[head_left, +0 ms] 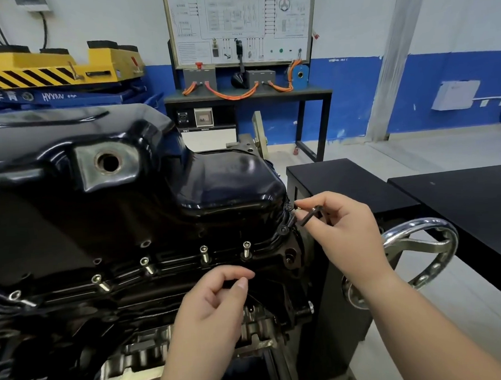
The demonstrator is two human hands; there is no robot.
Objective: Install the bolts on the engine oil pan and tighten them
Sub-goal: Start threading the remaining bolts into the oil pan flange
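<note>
- Because the engine sits sump-up on its stand, the black oil pan [128,210] fills everything to the left of both hands, and its bolted flange runs along the near edge toward the right hand's grip.
- Right hand [344,231]: its fingers are curled around a tool at the pan's right-hand corner. It is by far the nearer hand to that corner.
- Left hand [211,305]: it is below the flange and well apart from the tool. Thumb and forefinger are pinched together, and I cannot tell whether a bolt is between them.
- L-shaped hex key [311,215]: held in the right hand's fingertips, its long axis slants down and left from the grip toward the corner.
- Dark corner bolts [283,230]: these lie just left of the key's lower end, close to the flange. Whether the tip is seated in a socket is not clear.
- Silver flange bolts [246,248]: farther left of the grip and just above the left hand, these stand proud, so they probably still need running down.
</note>
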